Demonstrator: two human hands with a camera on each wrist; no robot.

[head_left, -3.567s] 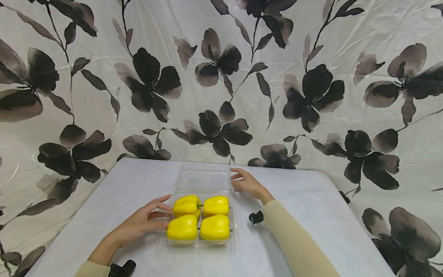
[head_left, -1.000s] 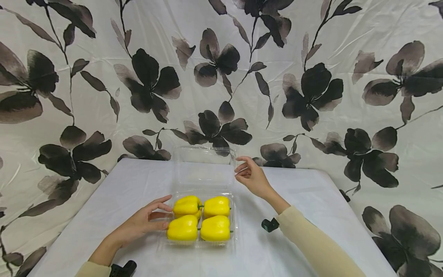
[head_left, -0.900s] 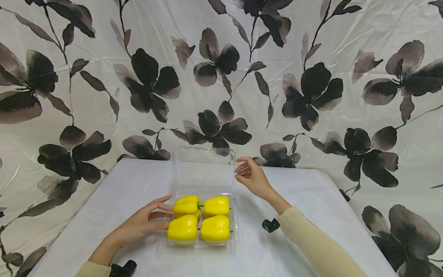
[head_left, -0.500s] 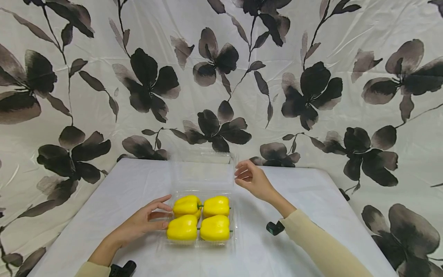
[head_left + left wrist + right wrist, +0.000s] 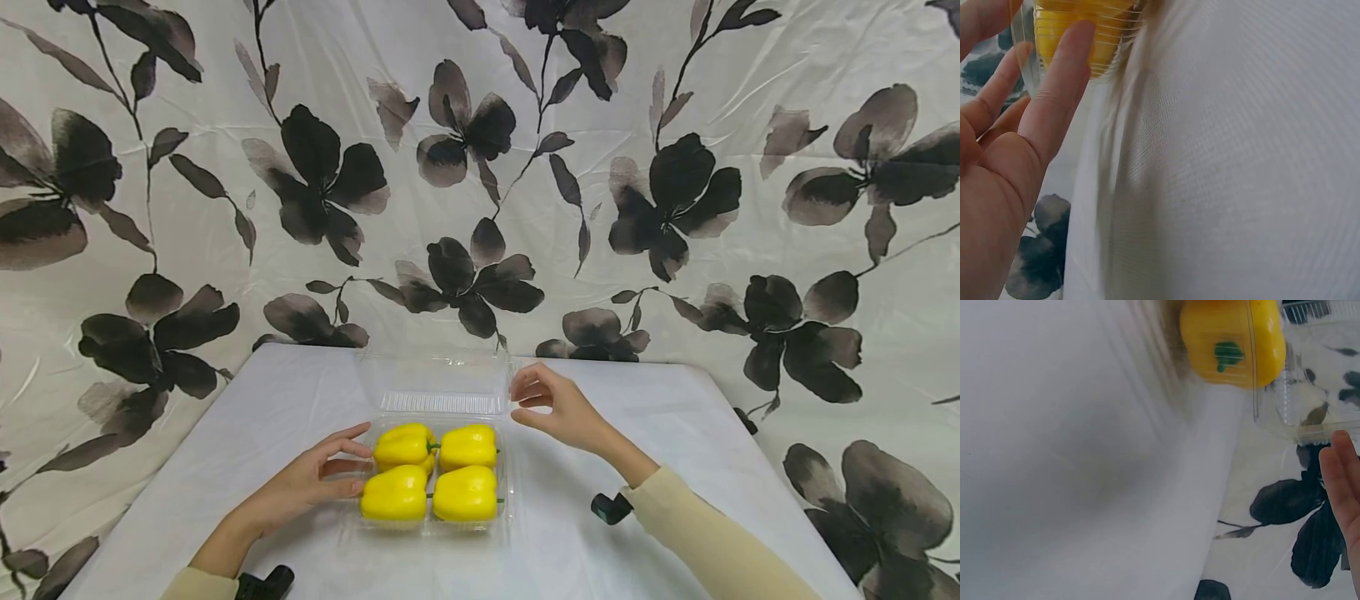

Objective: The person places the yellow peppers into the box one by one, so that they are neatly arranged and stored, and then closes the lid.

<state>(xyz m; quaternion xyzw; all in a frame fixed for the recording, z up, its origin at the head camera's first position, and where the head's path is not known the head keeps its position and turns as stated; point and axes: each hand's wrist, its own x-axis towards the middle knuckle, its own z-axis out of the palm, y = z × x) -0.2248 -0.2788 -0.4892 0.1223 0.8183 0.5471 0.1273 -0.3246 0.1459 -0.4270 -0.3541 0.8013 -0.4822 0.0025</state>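
Several yellow bell peppers [image 5: 393, 493] lie in the base of a clear plastic clamshell box [image 5: 508, 471]. Behind them its hinged lid [image 5: 442, 403] is raised and tilted. My left hand [image 5: 300, 479] has its fingers spread against the box's left side. In the left wrist view a straight finger [image 5: 1066, 75] rests on the ribbed plastic wall. At the lid's right edge is my right hand [image 5: 558, 408], thumb apart from the fingers. The right wrist view shows extended fingers [image 5: 1341, 478] right at the lid's edge; the thumb is out of that view.
A white cloth covers the table [image 5: 570, 542], whose far edge runs just behind the lid. A floral curtain [image 5: 480, 183] hangs behind. Black wrist cameras, one [image 5: 611, 508] by the right sleeve, sit low beside both wrists.
The lid, lying back at first, has swung up and is now tipping toward the peppers. My right hand rose with it, then came lower and nearer. My left hand has stayed put.
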